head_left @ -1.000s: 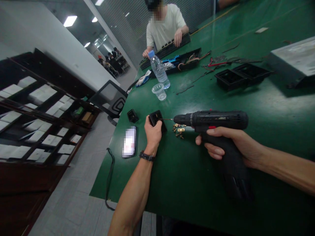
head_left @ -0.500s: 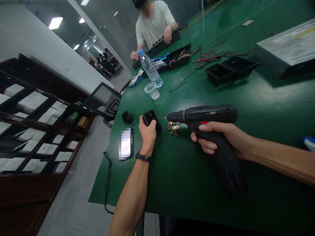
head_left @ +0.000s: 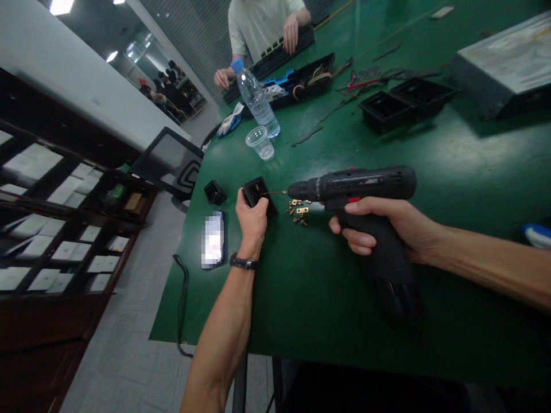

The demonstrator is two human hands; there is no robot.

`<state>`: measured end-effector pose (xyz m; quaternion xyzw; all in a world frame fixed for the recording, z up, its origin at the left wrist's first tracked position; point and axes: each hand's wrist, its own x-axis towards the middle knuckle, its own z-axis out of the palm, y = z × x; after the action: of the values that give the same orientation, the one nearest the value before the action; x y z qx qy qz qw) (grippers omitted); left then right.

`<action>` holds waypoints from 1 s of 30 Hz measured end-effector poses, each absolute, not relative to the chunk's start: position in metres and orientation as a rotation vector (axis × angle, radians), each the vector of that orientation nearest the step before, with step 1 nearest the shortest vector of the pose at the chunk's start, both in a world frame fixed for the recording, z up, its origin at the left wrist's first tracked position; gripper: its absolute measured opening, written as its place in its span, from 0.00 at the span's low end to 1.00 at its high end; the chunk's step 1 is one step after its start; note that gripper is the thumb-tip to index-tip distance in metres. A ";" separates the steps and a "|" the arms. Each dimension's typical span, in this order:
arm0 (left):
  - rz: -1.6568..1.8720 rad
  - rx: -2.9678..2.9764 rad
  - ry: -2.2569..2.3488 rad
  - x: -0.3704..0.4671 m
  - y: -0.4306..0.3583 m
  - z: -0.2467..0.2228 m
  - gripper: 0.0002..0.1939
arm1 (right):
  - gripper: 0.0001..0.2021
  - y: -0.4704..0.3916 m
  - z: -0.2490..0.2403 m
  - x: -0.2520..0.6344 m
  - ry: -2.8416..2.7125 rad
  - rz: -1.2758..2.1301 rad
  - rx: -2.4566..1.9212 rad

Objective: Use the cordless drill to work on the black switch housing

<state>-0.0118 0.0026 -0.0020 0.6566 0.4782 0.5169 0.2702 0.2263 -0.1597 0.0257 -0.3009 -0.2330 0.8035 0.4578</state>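
My left hand (head_left: pixel 253 219) is closed around a small black plastic box (head_left: pixel 270 203), its open side turned toward the drill and a brassy bit visible inside. In my right hand (head_left: pixel 387 226) is a black cordless drill (head_left: pixel 365 182), held by its grip with the index finger near the red trigger. The drill's long thin bit (head_left: pixel 275 193) points left into the box's opening; its tip is hard to make out. Below the chuck lie several brass screws and small plates (head_left: pixel 301 211) on the green table. A second small black box (head_left: pixel 214 193) stands left of my left hand.
A phone (head_left: pixel 213 241) lies near the left edge. Beyond my hands stand a clear cup (head_left: pixel 260 143) and a water bottle (head_left: pixel 257 100). Black trays (head_left: pixel 387 109) and a large metal case (head_left: pixel 508 69) are at far right. A person (head_left: pixel 262 28) handles a dark strip across the table.
The whole view has shifted slightly, so things sit a little higher and to the left. Both hands keep their holds, with the bit still at the box.
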 end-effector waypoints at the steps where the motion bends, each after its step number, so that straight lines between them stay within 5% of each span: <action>1: 1.391 1.768 1.292 -0.011 0.002 -0.002 0.09 | 0.16 -0.160 0.026 0.226 -0.576 1.981 -0.741; 30: 1.380 1.841 1.320 -0.014 0.004 -0.003 0.07 | 0.19 -0.159 0.023 0.225 -0.596 1.961 -0.781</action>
<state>-0.0138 0.0037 -0.0031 0.6735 0.4827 0.5048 0.2419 0.2251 -0.1589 0.0228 -0.3167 -0.2418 0.7954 0.4568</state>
